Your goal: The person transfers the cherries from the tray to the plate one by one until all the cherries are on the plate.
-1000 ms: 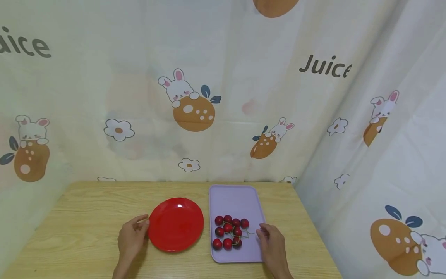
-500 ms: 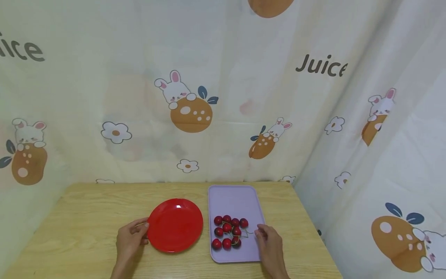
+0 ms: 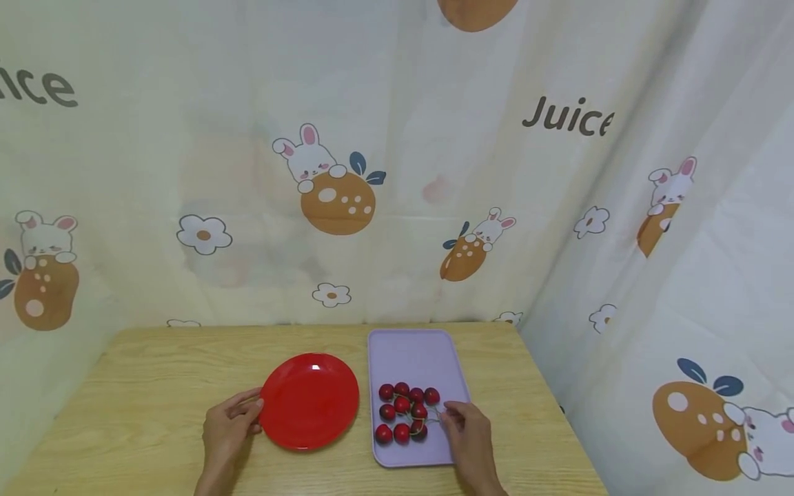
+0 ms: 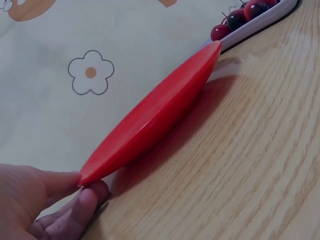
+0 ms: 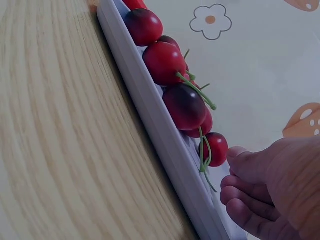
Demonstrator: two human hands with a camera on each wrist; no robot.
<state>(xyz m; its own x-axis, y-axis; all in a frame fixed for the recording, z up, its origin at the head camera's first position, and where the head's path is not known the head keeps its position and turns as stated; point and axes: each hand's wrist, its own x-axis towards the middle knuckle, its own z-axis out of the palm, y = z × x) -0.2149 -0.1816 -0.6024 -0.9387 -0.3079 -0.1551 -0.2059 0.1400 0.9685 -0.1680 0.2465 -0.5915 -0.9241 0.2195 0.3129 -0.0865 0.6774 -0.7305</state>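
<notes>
A shiny red plate (image 3: 309, 403) lies on the table's left half. My left hand (image 3: 226, 430) pinches its left rim; in the left wrist view the thumb (image 4: 62, 182) lies at the rim and curled fingers (image 4: 82, 207) are under it, with the plate looking slightly tilted. To the plate's right, a lilac tray (image 3: 412, 355) carries several dark red cherries (image 3: 402, 405) with green stems (image 5: 206, 155) in its near half. Over the tray's right side, my right hand (image 3: 468, 434) hovers with loosely bent fingers, its thumb tip close to the stems and one cherry (image 5: 216, 149). I see nothing held there.
A wooden table (image 3: 180, 372) bears the plate and tray, with bare wood to the left and right of them. Behind it and along the right side hangs a pale curtain (image 3: 248, 165) printed with rabbits, fruit and flowers.
My left fingers have closed on the plate's rim. My right hand has moved slightly left, from the tray's right edge toward the cherry stems. The head view has shifted a little.
</notes>
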